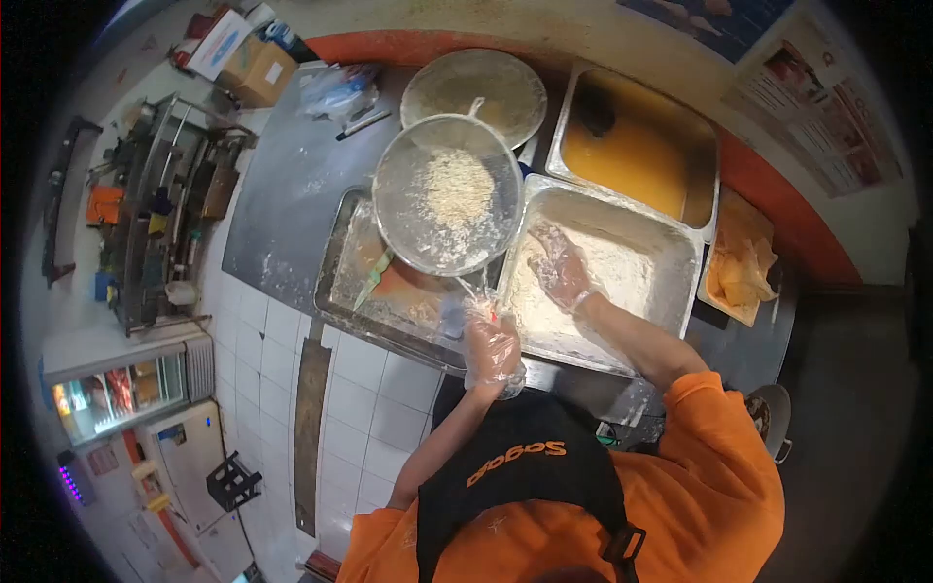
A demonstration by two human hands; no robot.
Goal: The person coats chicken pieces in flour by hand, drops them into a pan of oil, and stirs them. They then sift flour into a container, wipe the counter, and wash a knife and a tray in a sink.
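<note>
My left hand point(492, 348), in a clear plastic glove, is closed round the handle of a round sieve point(398, 214). Pale crumbs point(459, 189) lie in the mesh, and the sieve is held over a shallow metal tray point(335, 282) and the edge of the flour pan. Inside the deep metal pan point(671, 321) of white flour point(622, 277), my right hand point(560, 267), also gloved, rests on the flour at the left side. Its fingers are partly apart and dusted with flour; nothing shows in them.
Behind the flour pan stands a pan of yellow liquid point(622, 160) with a dark object in it. A round flour-dusted lid or tray point(437, 87) is behind the sieve. At right is a container of pale food point(741, 267); a marker point(364, 125) and plastic bags point(335, 92) lie back left.
</note>
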